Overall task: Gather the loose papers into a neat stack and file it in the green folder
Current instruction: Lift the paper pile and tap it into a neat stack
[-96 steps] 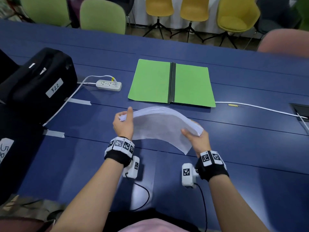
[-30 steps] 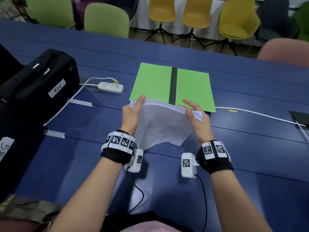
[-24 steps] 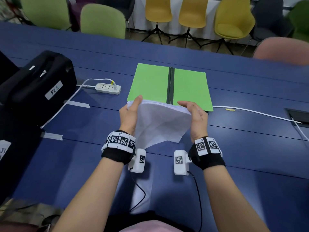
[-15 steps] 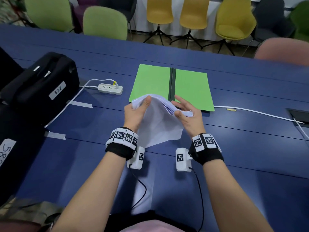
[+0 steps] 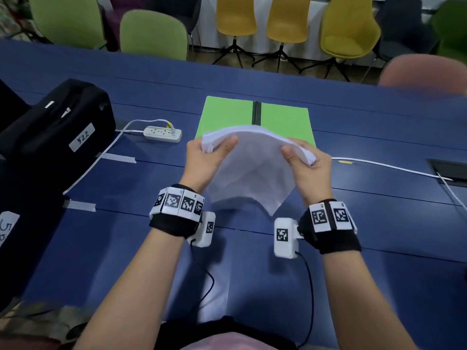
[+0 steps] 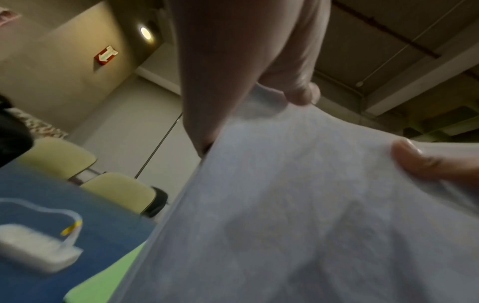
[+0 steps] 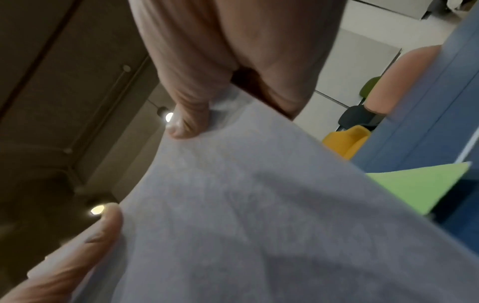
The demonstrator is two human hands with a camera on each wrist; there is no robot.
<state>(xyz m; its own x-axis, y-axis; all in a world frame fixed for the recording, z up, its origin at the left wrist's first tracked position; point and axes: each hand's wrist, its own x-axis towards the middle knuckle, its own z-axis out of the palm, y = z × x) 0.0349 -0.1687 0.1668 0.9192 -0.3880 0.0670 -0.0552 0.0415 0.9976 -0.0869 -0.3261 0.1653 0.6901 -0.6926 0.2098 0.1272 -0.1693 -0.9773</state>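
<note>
A stack of white papers [image 5: 252,168] is held above the blue table, bowed upward in an arch. My left hand [image 5: 207,157] grips its left end, thumb on the near face. My right hand [image 5: 305,162] grips its right end the same way. The left wrist view shows the papers [image 6: 298,215] filling the frame, pinched under my thumb. From the right wrist the papers [image 7: 259,225] look the same. The green folder [image 5: 227,114] lies open and flat just beyond the stack, with a dark spine down its middle; its near edge is hidden by the papers.
A black case [image 5: 53,127] with a white label sits at the left. A white power strip [image 5: 163,133] and its cord lie left of the folder. A white cable [image 5: 384,166] runs right to a floor box [image 5: 449,170]. Chairs [image 5: 154,34] line the table's far side.
The hands have spread a little wider apart on the stack and lifted it toward the folder. The papers now arch between them, and the thumbs press on the near face.
</note>
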